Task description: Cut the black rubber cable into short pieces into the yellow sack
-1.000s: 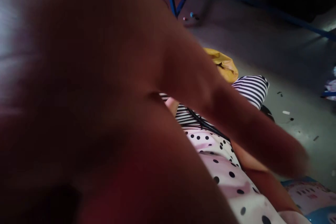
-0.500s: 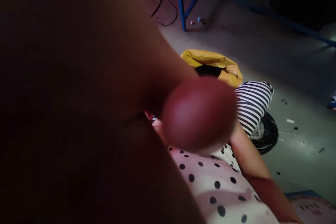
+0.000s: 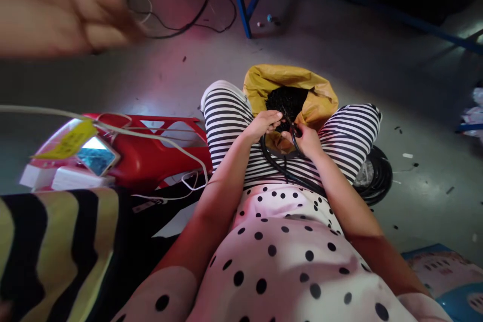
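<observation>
Two hands meet over the lap, just in front of a yellow bag [image 3: 302,83] that sits on the floor between striped knees. The left hand [image 3: 266,123] is curled at the bag's near lip, fingers bent over the dark contents [image 3: 287,100] heaped inside; whether it pinches a piece or only rests there cannot be told. The right hand [image 3: 307,140] is closed around a black cable [image 3: 281,158], which loops down from both hands across the striped lap and then runs off to the person's right, toward a coil of the same black cable [image 3: 379,181] lying on the floor beside the right knee. The loop hangs below the hands with its long run slanting from the middle of the lap out to the right, so the right hand sits nearer the coil and the left nearer the bag's mouth. The bag lies straight ahead of both hands, touching or almost touching the left fingers. A blurred hand of another person [image 3: 64,7] crosses the upper left corner, well apart from the work. To the left stands a red plastic piece [image 3: 151,153] with white boxes [image 3: 64,178], a yellow tag [image 3: 70,141] and a pale cord [image 3: 151,137] draped over it.
</observation>
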`<move>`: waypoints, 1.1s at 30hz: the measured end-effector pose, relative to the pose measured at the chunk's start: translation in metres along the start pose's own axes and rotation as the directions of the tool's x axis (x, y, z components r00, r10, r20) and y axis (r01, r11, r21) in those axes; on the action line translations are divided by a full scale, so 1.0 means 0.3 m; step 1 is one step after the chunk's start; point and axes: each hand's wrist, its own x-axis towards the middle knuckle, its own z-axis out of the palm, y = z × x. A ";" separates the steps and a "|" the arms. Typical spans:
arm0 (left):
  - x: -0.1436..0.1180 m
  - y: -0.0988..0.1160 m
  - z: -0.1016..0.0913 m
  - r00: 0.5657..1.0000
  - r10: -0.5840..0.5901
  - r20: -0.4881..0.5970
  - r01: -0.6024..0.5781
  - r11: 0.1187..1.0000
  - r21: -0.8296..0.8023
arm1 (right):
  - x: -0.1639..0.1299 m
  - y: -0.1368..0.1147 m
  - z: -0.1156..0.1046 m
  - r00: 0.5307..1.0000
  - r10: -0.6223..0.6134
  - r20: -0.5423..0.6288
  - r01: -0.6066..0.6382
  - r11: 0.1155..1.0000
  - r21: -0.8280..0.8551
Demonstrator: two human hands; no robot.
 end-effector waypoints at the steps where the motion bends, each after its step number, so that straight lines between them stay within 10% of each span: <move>1: 0.004 -0.002 -0.001 1.000 0.019 0.023 -0.019 1.000 0.022 | 0.006 0.006 0.005 1.000 -0.007 0.000 0.007 1.000 -0.019; 18: 0.045 -0.041 0.010 0.999 0.017 -0.030 -0.017 1.000 0.024 | 0.073 0.027 0.029 0.999 0.029 -0.018 -0.031 0.994 -0.103; 29: 0.069 -0.058 -0.002 0.979 0.027 -0.200 -0.048 0.994 -0.101 | 0.092 0.063 0.035 0.969 0.243 -0.043 -0.221 0.934 0.280; 33: 0.069 -0.044 0.001 0.970 0.017 -0.242 -0.088 0.955 -0.283 | 0.049 -0.001 0.031 0.972 0.173 0.160 -0.233 0.806 0.544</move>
